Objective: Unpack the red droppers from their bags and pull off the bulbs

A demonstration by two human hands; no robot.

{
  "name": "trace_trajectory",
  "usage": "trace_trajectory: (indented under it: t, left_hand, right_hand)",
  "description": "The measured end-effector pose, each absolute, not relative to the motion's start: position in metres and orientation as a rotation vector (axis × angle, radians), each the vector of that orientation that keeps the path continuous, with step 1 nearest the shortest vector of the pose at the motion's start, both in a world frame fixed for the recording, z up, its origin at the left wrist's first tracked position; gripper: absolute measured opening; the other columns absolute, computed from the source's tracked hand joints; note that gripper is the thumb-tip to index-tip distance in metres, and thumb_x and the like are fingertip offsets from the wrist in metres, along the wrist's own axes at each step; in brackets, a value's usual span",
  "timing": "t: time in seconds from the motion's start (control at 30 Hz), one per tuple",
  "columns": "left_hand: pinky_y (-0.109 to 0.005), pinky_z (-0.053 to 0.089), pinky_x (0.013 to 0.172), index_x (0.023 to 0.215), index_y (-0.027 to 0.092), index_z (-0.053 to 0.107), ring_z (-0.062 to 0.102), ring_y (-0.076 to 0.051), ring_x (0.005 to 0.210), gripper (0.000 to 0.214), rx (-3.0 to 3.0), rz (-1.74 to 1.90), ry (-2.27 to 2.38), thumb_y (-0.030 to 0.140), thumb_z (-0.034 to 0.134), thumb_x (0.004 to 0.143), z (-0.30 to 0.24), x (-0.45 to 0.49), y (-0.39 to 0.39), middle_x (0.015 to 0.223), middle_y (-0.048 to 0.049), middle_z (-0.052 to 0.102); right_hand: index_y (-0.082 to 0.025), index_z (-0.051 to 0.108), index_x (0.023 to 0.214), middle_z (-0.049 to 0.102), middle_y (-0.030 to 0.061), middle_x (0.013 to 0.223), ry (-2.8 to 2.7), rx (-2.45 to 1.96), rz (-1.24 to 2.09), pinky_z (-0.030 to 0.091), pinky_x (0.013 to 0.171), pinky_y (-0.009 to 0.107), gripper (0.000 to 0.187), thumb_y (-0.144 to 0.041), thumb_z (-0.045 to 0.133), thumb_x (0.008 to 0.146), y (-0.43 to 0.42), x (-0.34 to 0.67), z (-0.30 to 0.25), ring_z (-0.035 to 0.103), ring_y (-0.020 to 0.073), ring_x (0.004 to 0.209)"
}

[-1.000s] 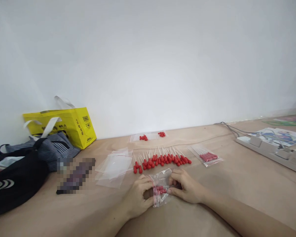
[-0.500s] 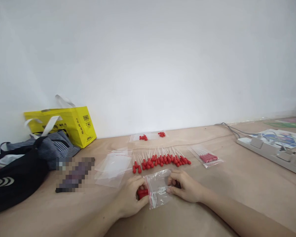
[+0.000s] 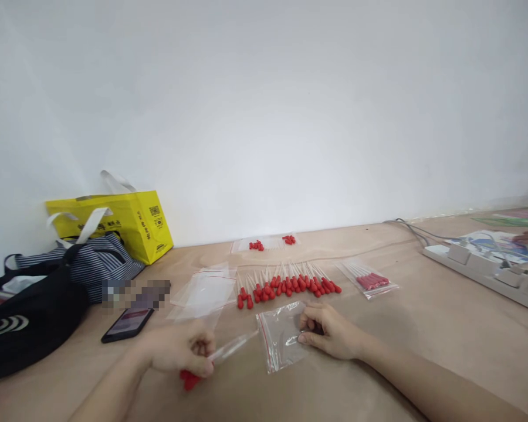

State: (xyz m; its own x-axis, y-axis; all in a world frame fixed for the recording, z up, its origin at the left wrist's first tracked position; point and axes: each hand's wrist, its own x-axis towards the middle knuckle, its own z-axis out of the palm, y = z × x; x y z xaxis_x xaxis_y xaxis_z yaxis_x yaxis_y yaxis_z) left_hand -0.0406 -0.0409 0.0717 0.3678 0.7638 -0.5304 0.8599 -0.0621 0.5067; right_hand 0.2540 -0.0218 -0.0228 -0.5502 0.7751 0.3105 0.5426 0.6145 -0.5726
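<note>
My left hand (image 3: pixel 182 350) is closed round a bundle of clear droppers (image 3: pixel 229 348) with red bulbs (image 3: pixel 189 380), drawn out to the left of a small clear zip bag (image 3: pixel 281 337). That bag lies flat on the table and looks empty. My right hand (image 3: pixel 330 331) pinches the bag's right edge and holds it down. Just beyond the bag, a row of several red-bulbed droppers (image 3: pixel 288 285) lies spread on the table.
Empty zip bags (image 3: pixel 202 293) lie left of the row, a filled bag (image 3: pixel 367 280) lies right, two more bags (image 3: pixel 270 241) sit by the wall. A phone (image 3: pixel 127 323), black bag (image 3: pixel 30 322), striped bag (image 3: pixel 88 264) and yellow bag (image 3: pixel 118 225) are at left. A power strip (image 3: pixel 488 269) is at right.
My left hand has pulled the bundle of droppers out of the zip bag and moved it left. My right hand has stayed on the bag's edge.
</note>
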Motion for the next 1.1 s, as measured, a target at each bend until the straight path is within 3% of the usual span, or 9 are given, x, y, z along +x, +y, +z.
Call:
trace_trajectory:
  t: [0.2, 0.4, 0.5, 0.6, 0.7, 0.8, 0.93, 1.1]
  left_hand:
    - [-0.019, 0.02, 0.04, 0.053, 0.015, 0.051, 0.034, -0.006, 0.039, 0.033, 1.698, 0.353, 1.533, 0.046, 0.059, 0.059, 0.07, -0.046, -0.008, 0.045, 0.004, 0.051]
    - [-0.021, 0.029, 0.04, 0.046, 0.013, 0.051, 0.038, -0.007, 0.038, 0.035, 1.679, 0.362, 1.755, 0.038, 0.058, 0.07, 0.046, 0.008, 0.044, 0.039, 0.0049, 0.045]
    - [-0.024, 0.045, 0.053, 0.075, 0.01, 0.059, 0.055, -0.011, 0.058, 0.025, 1.652, 0.288, 1.843, 0.034, 0.052, 0.08, 0.036, 0.02, 0.063, 0.068, -0.001, 0.06]
    - [-0.033, 0.05, 0.069, 0.103, 0.014, 0.052, 0.058, -0.014, 0.081, 0.025, 1.649, 0.246, 1.883, 0.03, 0.048, 0.085, 0.03, 0.022, 0.072, 0.099, -0.0047, 0.057]
    - [-0.025, 0.046, 0.055, 0.079, 0.01, 0.057, 0.056, -0.012, 0.059, 0.025, 1.695, 0.269, 1.889, 0.035, 0.053, 0.08, 0.028, 0.019, 0.073, 0.067, -0.0003, 0.06]
    - [-0.021, 0.036, 0.044, 0.061, 0.014, 0.051, 0.046, -0.009, 0.04, 0.028, 1.77, 0.348, 1.892, 0.039, 0.06, 0.071, 0.03, 0.013, 0.07, 0.037, 0.0068, 0.045]
    - [-0.02, 0.032, 0.044, 0.069, 0.017, 0.049, 0.045, -0.011, 0.041, 0.022, 1.891, 0.463, 1.893, 0.037, 0.058, 0.067, 0.033, 0.007, 0.051, 0.038, 0.0092, 0.044]
    - [-0.021, 0.033, 0.053, 0.066, 0.018, 0.052, 0.049, -0.012, 0.057, 0.027, 2.087, 0.495, 1.725, 0.044, 0.05, 0.071, 0.025, 0.023, 0.0, 0.056, 0.0041, 0.051]
  right_hand:
    - [-0.017, 0.054, 0.073, 0.05, -0.0018, 0.067, -2.285, -1.04, 0.58, 0.035, 0.058, 0.021, 0.009, -0.025, 0.058, 0.073, -0.023, 0.253, -0.02, 0.046, 0.0103, 0.061]
    - [-0.017, 0.054, 0.075, 0.051, -0.0014, 0.069, -2.298, -1.03, 0.573, 0.035, 0.059, 0.022, 0.011, -0.027, 0.058, 0.073, -0.021, 0.254, -0.022, 0.047, 0.0109, 0.063]
    - [-0.018, 0.055, 0.077, 0.051, -0.0014, 0.069, -2.308, -1.03, 0.546, 0.036, 0.062, 0.023, 0.012, -0.028, 0.058, 0.074, -0.021, 0.255, -0.023, 0.047, 0.0112, 0.064]
    - [-0.017, 0.056, 0.078, 0.052, -0.0012, 0.07, -2.314, -1.042, 0.532, 0.036, 0.062, 0.023, 0.012, -0.028, 0.058, 0.074, -0.022, 0.255, -0.023, 0.047, 0.011, 0.064]
    - [-0.017, 0.056, 0.077, 0.052, -0.001, 0.07, -2.32, -1.039, 0.526, 0.036, 0.061, 0.022, 0.012, -0.028, 0.058, 0.074, -0.022, 0.255, -0.021, 0.046, 0.0108, 0.063]
    - [-0.017, 0.056, 0.077, 0.052, -0.001, 0.069, -2.323, -1.032, 0.522, 0.036, 0.061, 0.023, 0.011, -0.028, 0.058, 0.074, -0.023, 0.255, -0.02, 0.047, 0.011, 0.063]
    - [-0.018, 0.056, 0.077, 0.052, -0.0006, 0.07, -2.321, -1.04, 0.509, 0.036, 0.062, 0.024, 0.01, -0.027, 0.057, 0.074, -0.024, 0.255, -0.019, 0.047, 0.0117, 0.064]
    - [-0.019, 0.058, 0.08, 0.053, 0.0001, 0.073, -2.399, -0.956, 0.521, 0.036, 0.067, 0.026, 0.011, -0.029, 0.058, 0.074, -0.028, 0.252, -0.018, 0.049, 0.0134, 0.07]
